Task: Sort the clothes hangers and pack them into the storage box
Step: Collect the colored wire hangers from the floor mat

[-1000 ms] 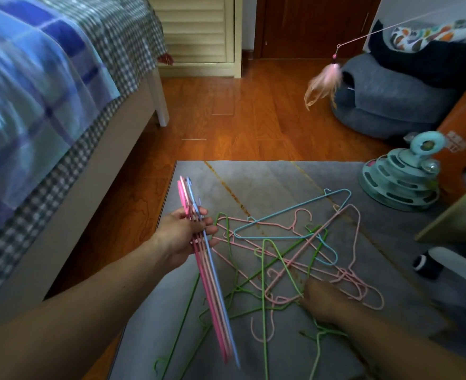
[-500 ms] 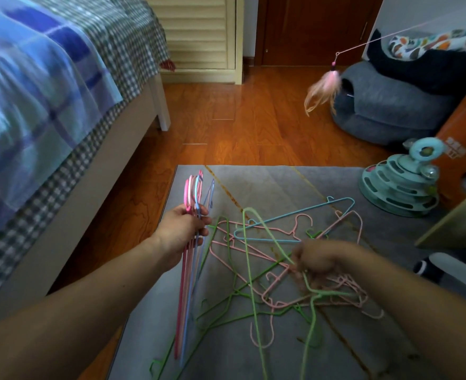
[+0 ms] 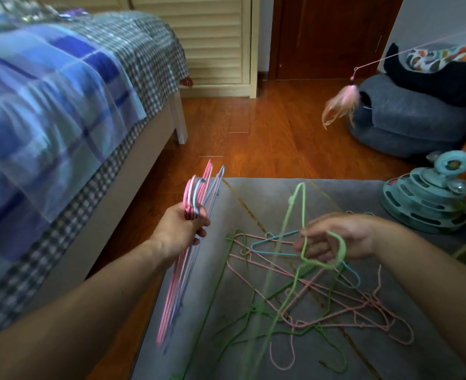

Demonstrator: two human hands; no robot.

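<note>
My left hand [image 3: 181, 229] grips a bundle of pink and blue wire hangers [image 3: 190, 248] near their hooks, held upright over the left edge of the grey rug [image 3: 256, 198]. My right hand [image 3: 336, 238] holds a light green hanger [image 3: 297, 215] by its neck, lifted above the rug and blurred by motion. Beneath it a tangled pile of pink, green and blue hangers [image 3: 308, 297] lies on the rug. No storage box is in view.
A bed with a blue plaid quilt [image 3: 48, 105] fills the left side. A teal cat toy tower [image 3: 429, 198] stands at the rug's right edge, a grey cushion [image 3: 407, 124] and hanging feather toy [image 3: 341, 105] behind it. Wooden floor [image 3: 253, 127] lies beyond.
My right hand has lifted the light green hanger up out of the pile and toward the left. My left hand has raised the bundle more upright.
</note>
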